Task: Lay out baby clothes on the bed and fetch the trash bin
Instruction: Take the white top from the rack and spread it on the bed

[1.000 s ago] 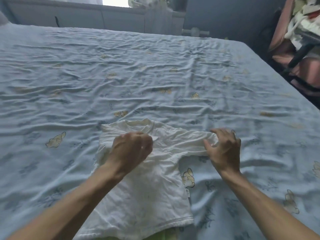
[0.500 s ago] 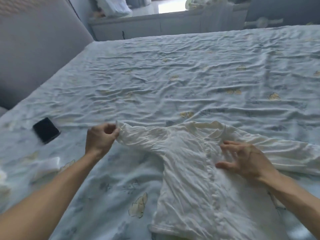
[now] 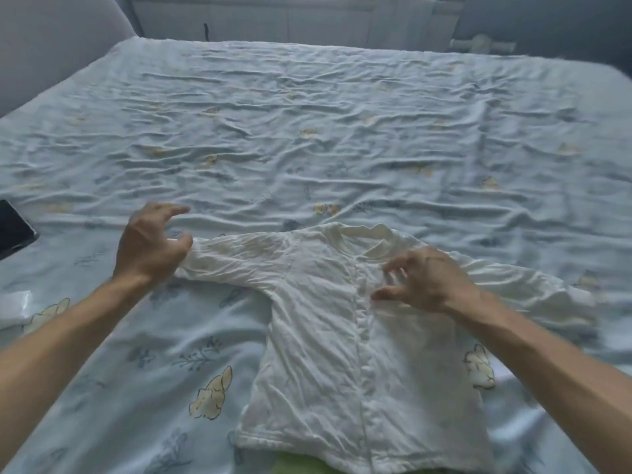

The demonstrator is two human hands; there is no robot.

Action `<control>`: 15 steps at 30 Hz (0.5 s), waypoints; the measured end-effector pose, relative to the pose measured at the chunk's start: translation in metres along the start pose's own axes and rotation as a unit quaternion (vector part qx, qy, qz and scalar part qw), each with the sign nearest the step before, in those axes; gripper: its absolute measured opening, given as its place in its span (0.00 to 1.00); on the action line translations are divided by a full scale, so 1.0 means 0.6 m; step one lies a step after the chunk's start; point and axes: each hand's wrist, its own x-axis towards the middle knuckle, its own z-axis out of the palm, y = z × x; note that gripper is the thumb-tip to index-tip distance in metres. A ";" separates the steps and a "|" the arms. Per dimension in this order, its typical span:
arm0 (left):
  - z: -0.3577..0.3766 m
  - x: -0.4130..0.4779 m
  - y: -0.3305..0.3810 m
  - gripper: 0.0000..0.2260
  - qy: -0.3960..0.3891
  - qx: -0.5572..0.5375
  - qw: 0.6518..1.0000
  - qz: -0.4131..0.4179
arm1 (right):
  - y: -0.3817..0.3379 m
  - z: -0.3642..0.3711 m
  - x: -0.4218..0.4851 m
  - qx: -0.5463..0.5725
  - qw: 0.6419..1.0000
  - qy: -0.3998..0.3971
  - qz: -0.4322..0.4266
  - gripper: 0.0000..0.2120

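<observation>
**White baby top spread flat on a bed, two bare hands at it**

A small white long-sleeved baby top of crinkled cotton [image 3: 345,336] lies face up on a wide bed [image 3: 307,107], near the edge closest to the viewer. The bed is covered by a wrinkled pale blue sheet printed with cream rabbits and grey-blue sprigs. Both sleeves of the top stretch out sideways, and a closed front placket runs down its middle. A strip of lime-green fabric [image 3: 301,465] peeks out from under its bottom hem.

The left hand [image 3: 150,242] sits at the cuff of the sleeve on the viewer's left. Its fingers are curled and spread, with the thumb tip touching the cuff; whether it grips the cloth cannot be told. The right hand [image 3: 424,280] hovers over the chest of the top just below the neckline, fingers loosely curled and apart, grasping nothing, fingertips at or just above the fabric.

A flat black rectangular object [image 3: 13,229] lies on the sheet at the far left edge. Below it, a bit of white material [image 3: 13,304] is partly cut off. A grey padded headboard [image 3: 51,39] rises at the upper left.
</observation>
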 end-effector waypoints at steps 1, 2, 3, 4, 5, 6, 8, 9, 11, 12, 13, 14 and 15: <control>0.008 0.000 0.044 0.19 -0.018 -0.026 0.997 0.077 | -0.004 -0.014 0.012 -0.003 1.000 0.009 -0.019 0.25; 0.022 -0.005 0.090 0.19 -0.062 -0.054 0.986 0.147 | -0.008 -0.022 0.027 -0.008 0.999 0.024 -0.043 0.22; 0.044 -0.012 0.134 0.18 -0.120 -0.076 0.970 0.196 | -0.012 -0.026 0.043 -0.016 0.997 0.034 -0.067 0.19; 0.073 -0.023 0.175 0.19 -0.176 -0.091 0.954 0.226 | -0.016 -0.026 0.059 -0.024 0.995 0.036 -0.085 0.19; 0.107 -0.033 0.209 0.20 -0.218 -0.102 0.940 0.241 | -0.015 -0.022 0.074 -0.028 0.994 0.031 -0.097 0.18; 0.140 -0.042 0.235 0.21 -0.244 -0.113 0.932 0.244 | -0.014 -0.015 0.088 -0.032 0.994 0.020 -0.100 0.18; 0.195 -0.056 0.262 0.23 -0.261 -0.140 0.927 0.229 | -0.007 0.004 0.112 -0.046 0.994 0.000 -0.096 0.13; 0.216 -0.059 0.264 0.23 -0.263 -0.158 0.926 0.221 | -0.001 0.014 0.121 -0.050 0.994 0.000 -0.097 0.11; 0.243 -0.061 0.255 0.23 -0.257 -0.166 0.927 0.219 | 0.011 0.028 0.129 -0.054 0.992 0.026 -0.112 0.11; 0.254 -0.062 0.247 0.24 -0.253 -0.158 0.929 0.221 | 0.015 0.030 0.129 -0.055 0.990 0.044 -0.122 0.09; 0.263 -0.063 0.239 0.25 -0.250 -0.149 0.930 0.223 | 0.019 0.032 0.129 -0.052 0.987 0.065 -0.137 0.06; 0.270 -0.064 0.231 0.26 -0.249 -0.141 0.932 0.224 | 0.022 0.036 0.127 -0.043 0.984 0.089 -0.151 0.04; 0.276 -0.065 0.224 0.27 -0.246 -0.136 0.933 0.226 | 0.024 0.040 0.124 -0.029 0.979 0.114 -0.165 0.04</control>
